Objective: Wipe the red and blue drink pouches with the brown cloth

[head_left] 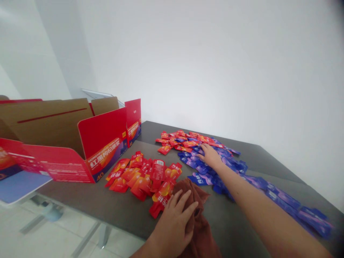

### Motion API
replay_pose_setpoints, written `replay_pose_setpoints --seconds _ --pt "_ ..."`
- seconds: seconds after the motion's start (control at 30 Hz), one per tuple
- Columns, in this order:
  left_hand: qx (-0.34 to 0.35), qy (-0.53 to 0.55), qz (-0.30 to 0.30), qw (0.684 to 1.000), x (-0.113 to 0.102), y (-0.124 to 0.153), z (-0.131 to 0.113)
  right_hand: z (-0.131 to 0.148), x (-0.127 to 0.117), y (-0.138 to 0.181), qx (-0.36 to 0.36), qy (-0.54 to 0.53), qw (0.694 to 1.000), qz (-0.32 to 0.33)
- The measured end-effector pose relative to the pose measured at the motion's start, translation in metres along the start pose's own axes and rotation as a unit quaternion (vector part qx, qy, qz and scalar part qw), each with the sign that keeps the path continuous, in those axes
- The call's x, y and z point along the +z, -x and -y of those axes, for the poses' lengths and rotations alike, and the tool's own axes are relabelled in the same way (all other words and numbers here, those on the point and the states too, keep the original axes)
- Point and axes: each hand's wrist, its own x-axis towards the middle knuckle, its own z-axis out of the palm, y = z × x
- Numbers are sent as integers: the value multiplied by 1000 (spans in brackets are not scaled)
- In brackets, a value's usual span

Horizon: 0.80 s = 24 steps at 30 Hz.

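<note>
My left hand [174,218] lies flat, fingers spread, on a brown cloth [200,225] at the near edge of the dark table [126,211]. Just beyond its fingertips is a heap of red sachets [145,175]. My right hand [209,156] reaches far out, palm down with fingers extended, resting on a spread of blue-purple sachets [204,168]. More red sachets [182,138] lie mixed in just past it. A trail of blue sachets [290,200] runs under my right forearm toward the table's right edge.
An open red cardboard box [102,143] with brown inner flaps stands at the table's left end. A blue flat sheet [18,184] lies below it on the left. A white wall rises behind the table. Pale floor and table legs show at lower left.
</note>
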Motion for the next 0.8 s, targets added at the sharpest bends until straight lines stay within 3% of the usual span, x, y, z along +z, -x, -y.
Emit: replay_pose_setpoints --seconds 0.27,0.4,0.57,0.8 --pt "7 -2 48 999 3 -2 6 37 33 -54 -26 32 998 46" --pt "21 0 43 999 12 -2 12 46 42 -69 -24 51 996 70" --pt "18 10 58 998 14 -3 13 50 41 -71 -34 80 992 88" --pt "-2 14 54 998 1 -3 3 53 20 -52 -63 126 986 86"
